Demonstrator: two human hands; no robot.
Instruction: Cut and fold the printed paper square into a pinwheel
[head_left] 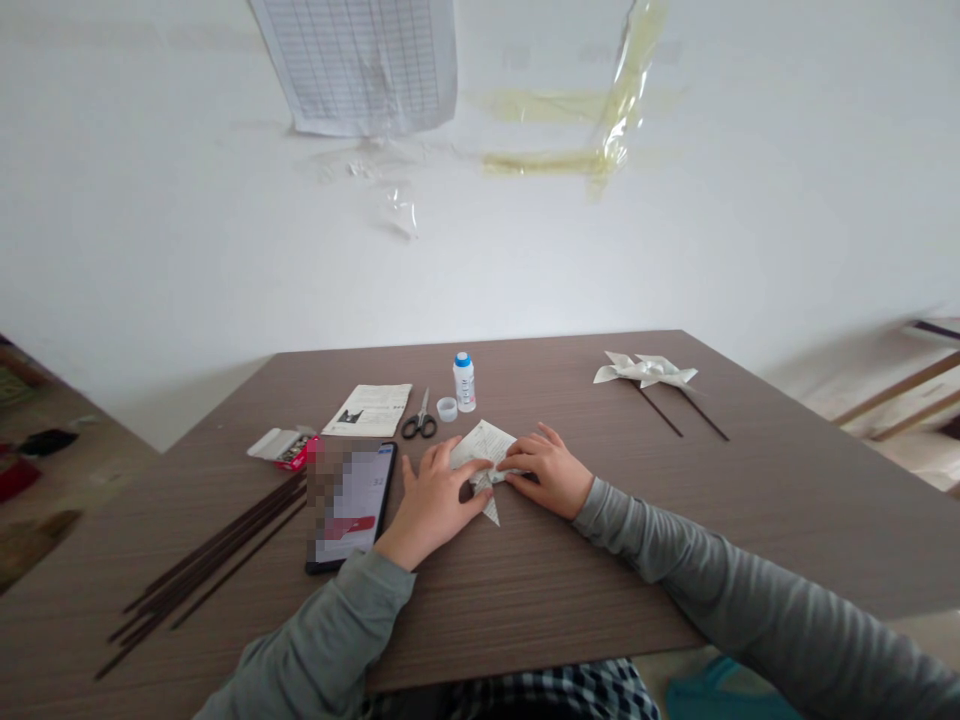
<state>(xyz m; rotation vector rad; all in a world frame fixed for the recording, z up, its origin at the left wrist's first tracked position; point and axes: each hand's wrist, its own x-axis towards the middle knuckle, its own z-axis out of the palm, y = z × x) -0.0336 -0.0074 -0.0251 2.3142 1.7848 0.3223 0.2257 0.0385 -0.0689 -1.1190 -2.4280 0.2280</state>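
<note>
A printed paper (482, 443), cut and partly folded toward its middle like a pinwheel, lies on the table in front of me. My left hand (439, 497) grips its left side, thumb and fingers closed on the paper near the centre. From the right, my right hand (548, 467) pinches the paper's folded part close to the middle. One pointed corner sticks out toward me between the hands. The fingertips hide part of the centre. Just beyond the paper stand a small white cap (447, 409) and a white bottle with a blue top (465, 383).
Black-handled scissors (419, 425) and a stack of printed paper (367, 410) lie behind my left hand. A phone (352, 508), dark sticks (214, 560) and an opened red-and-white box (289, 447) are at left. Finished pinwheels on sticks (646, 371) rest at the back right, near the wall.
</note>
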